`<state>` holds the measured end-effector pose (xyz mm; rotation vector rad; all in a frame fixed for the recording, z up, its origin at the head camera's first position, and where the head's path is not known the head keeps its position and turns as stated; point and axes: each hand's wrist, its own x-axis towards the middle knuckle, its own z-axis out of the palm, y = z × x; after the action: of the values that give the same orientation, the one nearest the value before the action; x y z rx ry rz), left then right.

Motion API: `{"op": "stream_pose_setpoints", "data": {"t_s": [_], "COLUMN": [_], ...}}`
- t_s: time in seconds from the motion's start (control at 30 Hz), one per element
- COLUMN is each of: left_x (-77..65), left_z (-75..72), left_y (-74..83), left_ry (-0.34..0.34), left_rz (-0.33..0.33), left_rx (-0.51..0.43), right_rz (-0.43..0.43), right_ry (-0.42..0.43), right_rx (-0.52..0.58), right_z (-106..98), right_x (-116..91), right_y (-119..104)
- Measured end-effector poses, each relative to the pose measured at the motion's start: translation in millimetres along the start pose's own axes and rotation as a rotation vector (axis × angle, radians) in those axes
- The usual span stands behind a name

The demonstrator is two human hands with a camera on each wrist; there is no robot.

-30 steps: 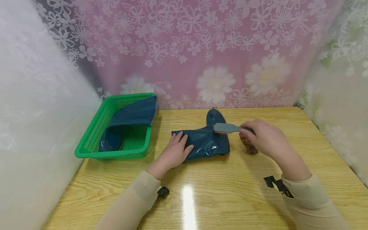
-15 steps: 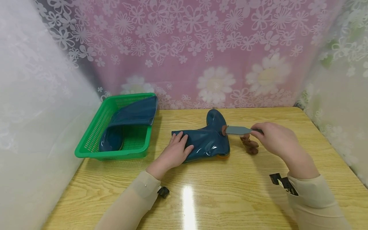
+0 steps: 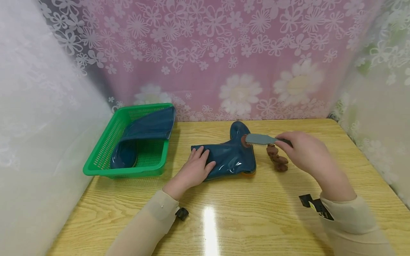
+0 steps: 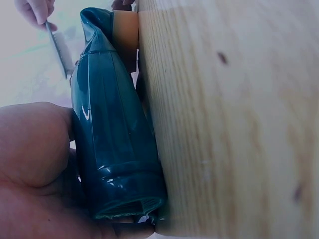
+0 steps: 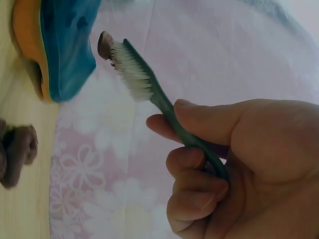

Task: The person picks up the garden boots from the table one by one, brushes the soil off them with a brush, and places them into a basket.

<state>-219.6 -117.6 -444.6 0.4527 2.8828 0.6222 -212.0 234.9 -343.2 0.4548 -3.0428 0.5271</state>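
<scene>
A dark blue rubber boot (image 3: pixel 224 160) with an orange-yellow sole lies on its side on the table. My left hand (image 3: pixel 195 167) rests on its shaft with fingers spread; the left wrist view shows the hand beside the boot's opening. My right hand (image 3: pixel 304 151) grips the handle of a grey-green brush (image 3: pixel 260 139), thumb along it and fingers curled round. White bristles (image 5: pixel 133 74) show in the right wrist view, with a brown lump (image 5: pixel 104 46) at their tip. From the head view, the brush end and lump appear over the boot's foot.
At the left stands a green plastic basket (image 3: pixel 128 173) holding a second blue boot (image 3: pixel 148 124). Several brown lumps (image 3: pixel 278 160) lie on the wooden table (image 3: pixel 256 217) right of the boot. A pink flowered curtain (image 3: pixel 198 89) hangs behind, with pale curtains at both sides.
The brush in my right hand went right, then slightly back left and away from me. The brown lump at its end came into view. My left hand and the boot stay put.
</scene>
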Motion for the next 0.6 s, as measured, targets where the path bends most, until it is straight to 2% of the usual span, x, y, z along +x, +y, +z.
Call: {"op": "stream_pose_setpoints", "data": {"t_s": [0.13, 0.23, 0.6], "left_x": [0.1, 0.0, 0.6], "left_z": [0.8, 1.7, 0.7], "left_y": [-0.6, -1.3, 0.0], "left_ry": [0.005, 0.008, 0.007], "left_rz": [0.002, 0.001, 0.006], "left_rx": [-0.002, -0.001, 0.008], "right_rz": [-0.060, -0.068, -0.033], "right_ry": [-0.019, -0.048, -0.049], "right_rx": [0.025, 0.041, -0.007], "right_z": [10, 15, 9], "right_x": [3, 4, 1], "right_y": [-16, -22, -6]}}
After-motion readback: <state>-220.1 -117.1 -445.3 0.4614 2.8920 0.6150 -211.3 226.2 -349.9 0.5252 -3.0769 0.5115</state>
